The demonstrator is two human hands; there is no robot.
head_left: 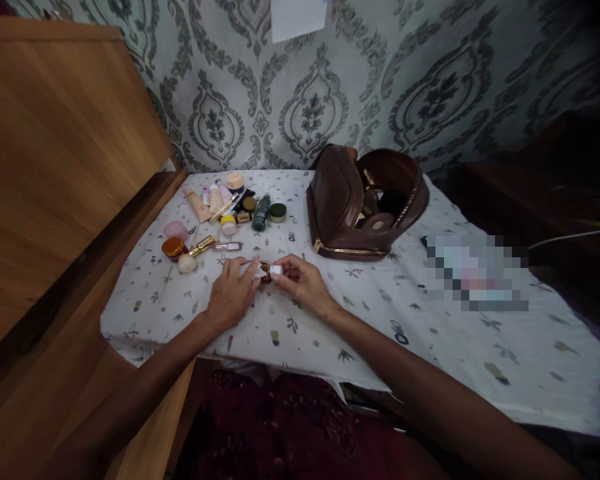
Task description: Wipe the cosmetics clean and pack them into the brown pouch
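Note:
A small brown bottle with a white cap (277, 270) lies between my hands, just above the tablecloth. My left hand (235, 290) has its fingers closed round the bottle's body, which they mostly cover. With thumb and fingers, my right hand (305, 283) grips the capped end. Beyond my left hand are a lip gloss tube (227, 246), a gold tube (202, 246), a cream-coloured round piece (187, 263) and a jar with an orange lid (175, 248).
Several cosmetics stand farther back, among them a dark green bottle (261, 215), a green-lidded jar (278, 213) and a beige tube (197, 204). An unzipped brown bag (335, 200) stands behind my right hand. A blurred flat object (480, 273) lies right; a wooden panel (65, 120) rises left.

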